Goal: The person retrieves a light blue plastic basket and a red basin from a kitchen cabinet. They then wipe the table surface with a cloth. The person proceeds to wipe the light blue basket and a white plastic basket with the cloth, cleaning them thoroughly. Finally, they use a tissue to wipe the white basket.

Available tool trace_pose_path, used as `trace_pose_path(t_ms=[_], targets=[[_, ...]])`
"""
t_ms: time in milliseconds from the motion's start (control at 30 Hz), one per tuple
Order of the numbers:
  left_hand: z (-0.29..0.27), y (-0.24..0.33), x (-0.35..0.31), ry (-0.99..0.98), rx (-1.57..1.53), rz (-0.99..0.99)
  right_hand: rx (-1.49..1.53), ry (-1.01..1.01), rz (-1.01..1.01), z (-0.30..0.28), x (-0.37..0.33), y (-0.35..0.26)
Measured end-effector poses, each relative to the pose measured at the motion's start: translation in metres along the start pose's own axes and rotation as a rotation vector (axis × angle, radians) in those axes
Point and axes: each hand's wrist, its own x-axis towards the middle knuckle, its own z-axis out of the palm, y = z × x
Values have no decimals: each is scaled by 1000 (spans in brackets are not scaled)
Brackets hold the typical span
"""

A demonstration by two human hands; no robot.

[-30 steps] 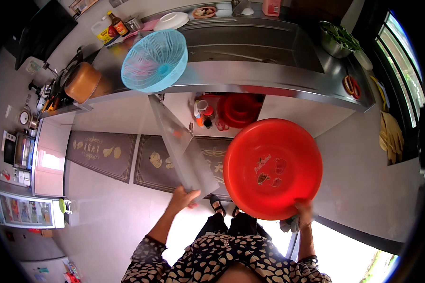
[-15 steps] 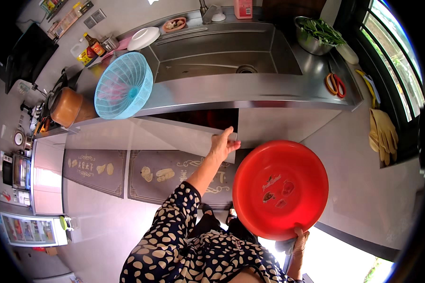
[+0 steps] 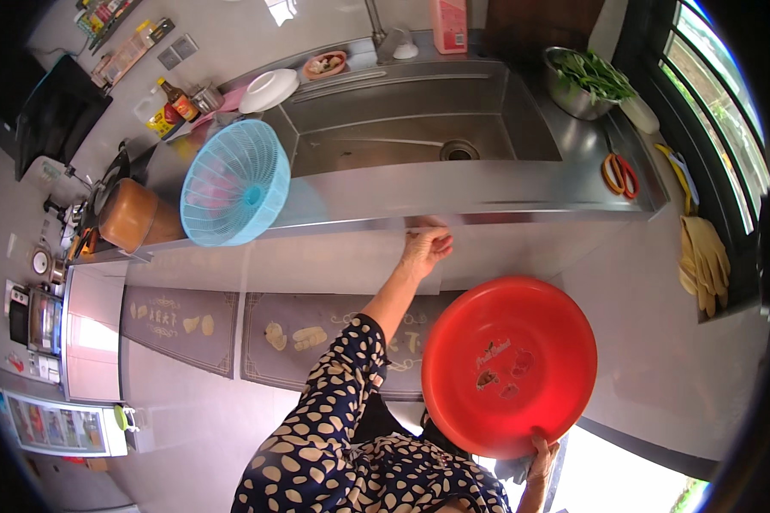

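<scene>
My right hand grips the lower rim of a large red plastic basin, which is tilted so its inside faces me. A printed picture decorates its bottom. My left hand is at the top of the cabinet door, just below the counter's front edge; its fingers are bent and partly apart. The door lies about flush with the cabinet front. Further left, a light blue plastic colander rests tilted on the counter edge by the sink.
On the counter's right are a metal bowl of leafy greens and red-handled scissors. Tan gloves hang by the window. A white plate, sauce bottle and brown pot stand left. Mats cover the floor below.
The cabinet door has swung from ajar to closed, with my left hand moving up toward the counter edge. The red basin stays in my right hand. The view has shifted slightly.
</scene>
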Motion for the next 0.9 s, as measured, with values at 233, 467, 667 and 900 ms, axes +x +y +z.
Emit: trace_pose_path(t_ms=[233, 467, 667, 900], targets=[[-7, 13, -23, -68, 195, -16, 104, -57, -25, 43, -30, 6], [-112, 110, -221, 148, 473, 1184, 154, 76, -57, 129, -92, -10], [-157, 281, -244, 522, 316, 408, 192, 96, 32, 160, -120, 30], [-189, 290, -220, 180, 91, 157, 170, 238, -22, 198, -168, 53]])
